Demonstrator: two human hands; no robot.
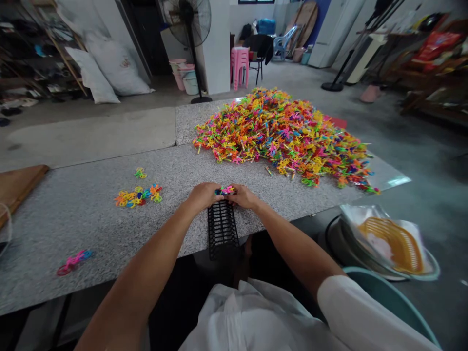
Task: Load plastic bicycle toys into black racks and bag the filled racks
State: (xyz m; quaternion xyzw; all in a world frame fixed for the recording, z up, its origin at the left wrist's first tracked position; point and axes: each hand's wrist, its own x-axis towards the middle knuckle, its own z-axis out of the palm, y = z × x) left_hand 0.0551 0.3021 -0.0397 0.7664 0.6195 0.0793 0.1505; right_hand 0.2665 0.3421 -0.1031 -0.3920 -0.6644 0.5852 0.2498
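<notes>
My left hand (pixel 203 195) and my right hand (pixel 244 196) meet at the near edge of a speckled stone table (pixel 91 214). Together they grip a small cluster of bright plastic pieces (pixel 224 190). Just below the hands a black slotted rack (pixel 221 229) reaches from the table edge toward me. A large heap of multicoloured plastic pieces (pixel 281 131) lies beyond the hands, to the right. A small group of orange, yellow and green pieces (pixel 139 195) sits to the left of my left hand.
A pink and blue piece (pixel 74 261) lies near the table's front left. A wooden board (pixel 18 185) sits at the left edge. An orange basket (pixel 397 246) rests in a bowl on the right. A standing fan (pixel 188 22) and pink stools (pixel 239 63) stand behind.
</notes>
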